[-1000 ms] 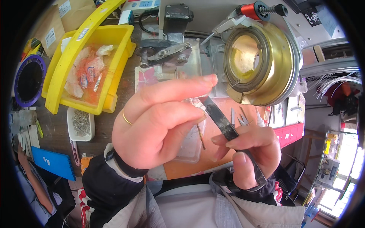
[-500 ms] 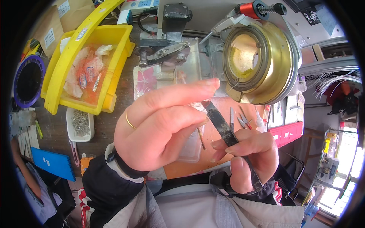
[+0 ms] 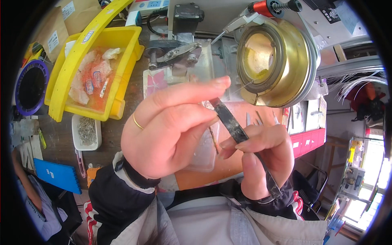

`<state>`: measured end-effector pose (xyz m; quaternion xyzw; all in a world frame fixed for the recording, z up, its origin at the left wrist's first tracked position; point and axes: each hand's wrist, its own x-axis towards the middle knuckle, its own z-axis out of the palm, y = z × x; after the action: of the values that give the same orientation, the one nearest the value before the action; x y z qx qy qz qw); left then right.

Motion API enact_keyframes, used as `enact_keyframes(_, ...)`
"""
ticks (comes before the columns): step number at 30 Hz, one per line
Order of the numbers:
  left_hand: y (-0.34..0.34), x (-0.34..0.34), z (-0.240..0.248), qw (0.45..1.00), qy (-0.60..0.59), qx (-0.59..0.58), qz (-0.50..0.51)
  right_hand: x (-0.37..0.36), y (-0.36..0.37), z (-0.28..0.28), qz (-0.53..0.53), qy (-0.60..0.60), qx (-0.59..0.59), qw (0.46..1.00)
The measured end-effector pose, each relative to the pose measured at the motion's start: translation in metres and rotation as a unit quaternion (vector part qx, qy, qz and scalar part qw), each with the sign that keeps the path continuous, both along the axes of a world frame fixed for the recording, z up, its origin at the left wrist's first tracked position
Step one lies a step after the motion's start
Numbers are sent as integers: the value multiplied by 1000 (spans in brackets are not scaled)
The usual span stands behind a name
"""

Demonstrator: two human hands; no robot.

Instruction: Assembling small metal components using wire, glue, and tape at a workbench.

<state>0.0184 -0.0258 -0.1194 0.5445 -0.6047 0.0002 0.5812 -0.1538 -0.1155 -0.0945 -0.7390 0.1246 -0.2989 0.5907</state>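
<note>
My right hand grips a long, dark, flat metal tool with worn grey patches, its lower end bent near the wrist. The tool slants up to the left, and its upper end meets the fingertips of my left hand. Those fingers are closed in a pinch, with a small shiny bit showing between them; what it is cannot be made out. A gold ring sits on one finger. Just right of the fingertips stands a machine with a large brass-coloured drum, a fine pale strand near its front rim.
A yellow bin with crumpled plastic and labels stands left, beside a white dish of small metal pieces. A clear tray lies on the orange mat under my hands. A person's arm shows lower left.
Both hands have shifted slightly up and to the left together, with the dark tool in the right. The view of the brass drum has moved a little too.
</note>
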Motion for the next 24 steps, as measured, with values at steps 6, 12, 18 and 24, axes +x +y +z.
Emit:
enact_keyframes(6, 2, -3, 4, 1000, -5, -2, -3, -13, -3, 2, 30, -18, 17, 999)
enact_keyframes(12, 3, -8, 3, 999, -29, -11, 35, -23, 6, 1, -2, -96, 94, 991)
enact_keyframes(18, -1, -3, -3, 991, -101, -11, 89, -66, 2, -5, -178, -111, 19, 978)
enact_keyframes(24, -1, -3, 0, 986, -122, 19, 109, -106, 8, -7, -224, -18, -17, 974)
